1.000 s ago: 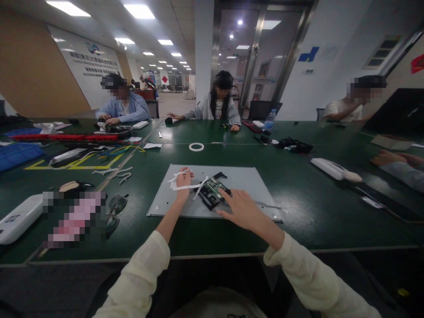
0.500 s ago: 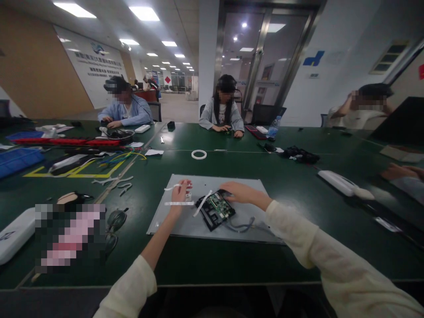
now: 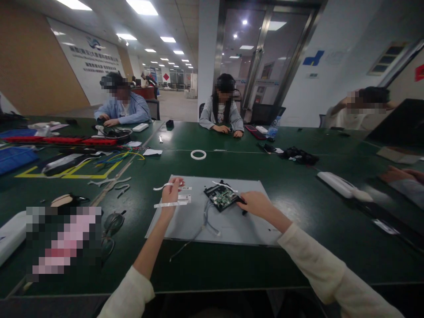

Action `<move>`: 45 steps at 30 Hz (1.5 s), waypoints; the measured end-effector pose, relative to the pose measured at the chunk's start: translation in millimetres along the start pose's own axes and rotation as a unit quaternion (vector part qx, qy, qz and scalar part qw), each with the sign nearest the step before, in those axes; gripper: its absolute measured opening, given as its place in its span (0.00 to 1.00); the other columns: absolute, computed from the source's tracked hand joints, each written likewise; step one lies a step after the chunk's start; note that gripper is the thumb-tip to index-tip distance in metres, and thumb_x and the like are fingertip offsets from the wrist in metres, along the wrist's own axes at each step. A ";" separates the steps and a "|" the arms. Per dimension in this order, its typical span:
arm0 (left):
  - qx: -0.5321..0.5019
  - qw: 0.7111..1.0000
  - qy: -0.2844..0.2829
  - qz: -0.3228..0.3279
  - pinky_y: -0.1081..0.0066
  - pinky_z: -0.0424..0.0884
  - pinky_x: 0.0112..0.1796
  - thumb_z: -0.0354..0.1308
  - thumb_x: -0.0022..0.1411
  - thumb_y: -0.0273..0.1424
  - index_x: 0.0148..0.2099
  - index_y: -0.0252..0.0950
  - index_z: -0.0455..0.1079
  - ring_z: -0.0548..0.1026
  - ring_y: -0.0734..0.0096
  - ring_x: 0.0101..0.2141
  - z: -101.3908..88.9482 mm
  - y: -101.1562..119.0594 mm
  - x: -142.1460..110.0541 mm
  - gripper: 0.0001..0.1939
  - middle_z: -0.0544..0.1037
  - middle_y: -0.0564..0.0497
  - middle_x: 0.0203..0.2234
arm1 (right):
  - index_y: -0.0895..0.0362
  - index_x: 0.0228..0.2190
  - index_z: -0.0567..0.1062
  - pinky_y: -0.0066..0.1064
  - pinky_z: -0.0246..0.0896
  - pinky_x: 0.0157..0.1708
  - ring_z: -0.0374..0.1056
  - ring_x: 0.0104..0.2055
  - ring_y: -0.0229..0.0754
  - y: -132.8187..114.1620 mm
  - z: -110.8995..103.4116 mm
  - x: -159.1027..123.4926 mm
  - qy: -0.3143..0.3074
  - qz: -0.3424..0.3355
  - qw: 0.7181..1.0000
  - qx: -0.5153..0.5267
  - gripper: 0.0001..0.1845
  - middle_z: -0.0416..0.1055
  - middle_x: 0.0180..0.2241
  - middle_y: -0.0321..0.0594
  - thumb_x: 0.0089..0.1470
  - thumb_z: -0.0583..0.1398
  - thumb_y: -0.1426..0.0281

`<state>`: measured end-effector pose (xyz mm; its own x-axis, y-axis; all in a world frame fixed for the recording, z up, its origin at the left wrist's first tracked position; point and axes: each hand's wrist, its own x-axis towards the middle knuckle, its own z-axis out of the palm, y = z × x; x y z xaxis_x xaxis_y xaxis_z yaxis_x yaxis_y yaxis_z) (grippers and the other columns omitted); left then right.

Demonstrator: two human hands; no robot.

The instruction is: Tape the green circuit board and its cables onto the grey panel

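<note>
A green circuit board [image 3: 225, 198] in a black frame is above or on a flat grey panel [image 3: 195, 229]; I cannot tell whether it touches. My right hand [image 3: 257, 205] grips the frame's right corner, fingers closed around it. A white strip [image 3: 225, 186] lies across the board's far edge. Grey cables [image 3: 206, 216] trail from the board toward the table's near side. My left hand [image 3: 170, 192] is over the panel's left part, its fingers loosely apart. White tape strips [image 3: 165, 204] cross the wrist and hand, and small white labels [image 3: 184, 198] show beside it.
A white tape roll [image 3: 198, 154] lies beyond the panel. Glasses [image 3: 113, 223], scraps of white strip [image 3: 123, 190], wires and a blue tray [image 3: 16, 160] are at left. A white case [image 3: 336, 182] lies at right. People sit across the table, and another person's hands [image 3: 400, 175] rest at right.
My right hand has turned the board and shifted it right and slightly away; its cables now trail to the near left. My left hand has moved a little left, the tape strips with it.
</note>
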<state>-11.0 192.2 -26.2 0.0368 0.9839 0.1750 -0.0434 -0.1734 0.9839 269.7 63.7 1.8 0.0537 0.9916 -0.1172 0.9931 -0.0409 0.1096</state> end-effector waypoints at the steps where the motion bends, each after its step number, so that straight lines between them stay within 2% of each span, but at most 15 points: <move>1: 0.007 1.000 0.002 -0.002 0.73 0.67 0.31 0.53 0.53 0.50 0.38 0.33 0.70 0.75 0.67 0.33 -0.7 -1.3 1.3 0.24 0.76 0.46 0.31 | 0.58 0.33 0.74 0.30 0.54 0.29 0.70 0.34 0.47 -2.9 2.7 -7.7 -0.001 0.023 1.000 0.003 0.18 0.73 0.32 0.46 0.57 0.52 0.57; 4: 0.029 0.999 -0.016 -0.008 0.73 0.66 0.31 0.53 0.53 0.50 0.38 0.33 0.70 0.75 0.66 0.34 -1.6 -6.3 5.4 0.24 0.77 0.45 0.32 | 0.57 0.32 0.73 0.29 0.51 0.26 0.70 0.32 0.45 -16.8 10.7 -26.1 0.001 0.083 0.996 0.020 0.19 0.73 0.30 0.44 0.57 0.50 0.56; 8: 0.094 0.993 -0.077 -0.006 0.69 0.67 0.36 0.53 0.53 0.47 0.35 0.34 0.71 0.75 0.62 0.36 -2.5 -16.7 12.0 0.20 0.78 0.46 0.30 | 0.57 0.32 0.72 0.28 0.50 0.26 0.70 0.32 0.43 -39.1 16.0 -34.3 0.016 0.154 0.984 0.084 0.19 0.73 0.29 0.42 0.56 0.51 0.55; 13: 0.142 0.978 -0.149 -0.035 0.66 0.68 0.40 0.53 0.51 0.45 0.33 0.35 0.70 0.75 0.59 0.39 -9.6 -16.3 8.6 0.18 0.78 0.46 0.31 | 0.56 0.32 0.71 0.29 0.48 0.26 0.69 0.32 0.43 -55.2 19.3 -32.9 0.046 0.184 0.976 0.108 0.17 0.73 0.28 0.41 0.56 0.51 0.56; 16: 0.126 0.972 -0.186 -0.066 0.66 0.68 0.39 0.52 0.53 0.47 0.38 0.35 0.71 0.74 0.58 0.42 -14.7 -5.0 0.5 0.21 0.78 0.45 0.35 | 0.56 0.31 0.71 0.28 0.48 0.25 0.69 0.31 0.43 -57.3 22.9 -34.4 0.063 0.193 0.972 0.119 0.17 0.72 0.26 0.40 0.56 0.51 0.56; 21: 0.121 0.974 -0.171 -0.080 0.65 0.68 0.40 0.52 0.53 0.48 0.40 0.34 0.71 0.74 0.57 0.43 -17.9 7.5 -8.1 0.23 0.77 0.43 0.38 | 0.56 0.30 0.71 0.28 0.48 0.24 0.69 0.31 0.42 -56.5 26.8 -37.3 0.088 0.193 0.966 0.151 0.19 0.72 0.26 0.41 0.57 0.51 0.55; 24: 0.134 0.962 -0.235 -0.032 0.65 0.68 0.42 0.61 0.47 0.44 0.45 0.34 0.70 0.73 0.56 0.44 -17.2 10.5 -15.9 0.26 0.76 0.43 0.41 | 0.56 0.29 0.72 0.27 0.49 0.25 0.69 0.32 0.42 -55.8 28.2 -36.8 0.098 0.190 0.965 0.153 0.18 0.73 0.28 0.42 0.57 0.51 0.56; 27: 0.160 0.932 -0.322 0.036 0.64 0.66 0.48 0.69 0.35 0.34 0.50 0.37 0.69 0.71 0.55 0.48 -13.8 14.0 -27.7 0.35 0.74 0.43 0.46 | 0.56 0.30 0.72 0.27 0.50 0.26 0.69 0.32 0.42 -55.5 30.3 -36.2 0.104 0.188 0.965 0.147 0.19 0.73 0.29 0.43 0.57 0.51 0.55; 29: 0.162 0.914 -0.368 0.062 0.62 0.62 0.52 0.70 0.30 0.29 0.53 0.38 0.68 0.69 0.54 0.50 -11.0 15.9 -34.4 0.41 0.73 0.43 0.48 | 0.56 0.30 0.72 0.27 0.50 0.27 0.69 0.32 0.42 -55.5 31.8 -36.5 0.109 0.191 0.965 0.143 0.20 0.73 0.29 0.43 0.57 0.50 0.54; 31: 0.160 0.901 -0.397 0.071 0.60 0.59 0.54 0.70 0.27 0.26 0.53 0.38 0.67 0.68 0.52 0.52 -9.8 16.6 -37.3 0.43 0.72 0.43 0.49 | 0.56 0.30 0.72 0.27 0.50 0.27 0.69 0.33 0.42 -55.6 33.0 -37.1 0.112 0.190 0.965 0.141 0.21 0.73 0.29 0.43 0.57 0.50 0.54; 35: 0.183 0.881 -0.430 0.071 0.63 0.62 0.52 0.67 0.30 0.23 0.50 0.38 0.69 0.66 0.54 0.53 -14.9 12.9 -31.7 0.38 0.69 0.43 0.52 | 0.56 0.31 0.72 0.27 0.50 0.27 0.69 0.33 0.42 -55.8 33.6 -38.0 0.117 0.186 0.965 0.143 0.21 0.73 0.31 0.43 0.57 0.50 0.53; 38: 0.176 0.870 -0.456 0.059 0.65 0.64 0.50 0.64 0.34 0.21 0.55 0.40 0.64 0.69 0.59 0.50 -20.6 7.5 -24.2 0.41 0.67 0.43 0.53 | 0.56 0.31 0.72 0.27 0.50 0.27 0.69 0.34 0.42 -55.7 32.8 -38.1 0.116 0.184 0.966 0.142 0.21 0.74 0.31 0.43 0.58 0.50 0.54; 42: 0.160 0.877 -0.453 0.034 0.64 0.68 0.47 0.61 0.37 0.21 0.58 0.42 0.60 0.74 0.62 0.43 -22.9 0.8 -18.9 0.42 0.68 0.44 0.51 | 0.56 0.31 0.72 0.28 0.50 0.27 0.69 0.34 0.43 -55.3 32.4 -38.3 0.120 0.183 0.966 0.140 0.21 0.73 0.29 0.42 0.58 0.50 0.54; 45: 0.148 0.880 -0.450 0.029 0.64 0.68 0.46 0.61 0.37 0.20 0.59 0.42 0.60 0.74 0.64 0.42 -22.8 -2.3 -17.9 0.42 0.68 0.44 0.50 | 0.56 0.31 0.72 0.28 0.50 0.26 0.69 0.33 0.43 -54.9 32.7 -38.4 0.123 0.187 0.965 0.136 0.20 0.73 0.29 0.41 0.58 0.49 0.54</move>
<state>-34.3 176.0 -32.4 0.8252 0.5625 0.0520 0.1862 -0.3577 0.9151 216.5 23.9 -31.9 0.4209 0.8990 0.1213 0.9013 -0.3994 -0.1675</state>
